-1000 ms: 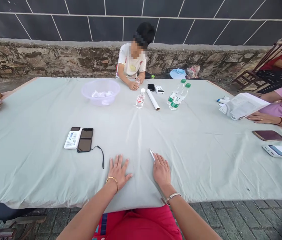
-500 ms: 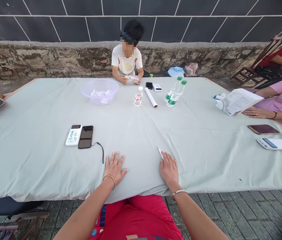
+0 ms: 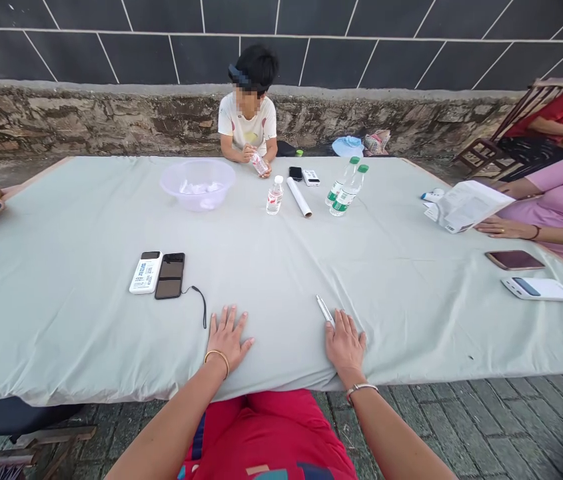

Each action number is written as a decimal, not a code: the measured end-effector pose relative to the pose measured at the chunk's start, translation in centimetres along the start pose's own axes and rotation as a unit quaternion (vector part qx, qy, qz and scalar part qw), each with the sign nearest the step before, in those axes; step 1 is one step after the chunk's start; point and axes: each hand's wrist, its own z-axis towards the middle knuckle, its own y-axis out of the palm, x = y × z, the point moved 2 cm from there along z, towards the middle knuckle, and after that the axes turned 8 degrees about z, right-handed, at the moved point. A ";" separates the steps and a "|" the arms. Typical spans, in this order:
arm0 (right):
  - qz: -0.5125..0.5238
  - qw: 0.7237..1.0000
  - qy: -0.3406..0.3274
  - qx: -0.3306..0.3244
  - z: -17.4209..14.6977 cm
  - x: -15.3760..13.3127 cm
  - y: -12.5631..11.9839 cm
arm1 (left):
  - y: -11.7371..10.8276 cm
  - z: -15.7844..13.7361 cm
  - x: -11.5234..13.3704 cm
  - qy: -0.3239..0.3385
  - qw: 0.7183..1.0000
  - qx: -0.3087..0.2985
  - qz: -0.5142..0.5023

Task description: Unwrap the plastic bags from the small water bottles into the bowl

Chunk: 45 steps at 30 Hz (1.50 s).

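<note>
My left hand (image 3: 228,341) lies flat on the pale green tablecloth (image 3: 261,267) with its fingers spread; nothing is in it. A black phone (image 3: 170,277) with a wrist strap and a white power bank (image 3: 146,273) lie side by side beyond it, to the left. My right hand (image 3: 346,340) rests palm down, fingers stretched out. A silver-white pen (image 3: 324,309) lies on the cloth at that hand's left side, its near end touching or just under the thumb side of the hand.
Farther back stand a purple translucent basin (image 3: 171,183), a small water bottle (image 3: 274,197), a white paper roll (image 3: 300,197) and two green-capped bottles (image 3: 346,193). A person opposite holds another bottle (image 3: 259,164). At right, a person's hands hold a white paper bag (image 3: 471,205).
My right hand has shifted right, uncovering more of the pen. My left hand stays in place. The person opposite has tilted the bottle up from lying flat.
</note>
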 end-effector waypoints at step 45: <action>0.122 0.975 -0.184 -0.005 5.7 -6.5 1.1 | 1.7 -2.0 0.5 -0.009 0.999 0.045 -0.024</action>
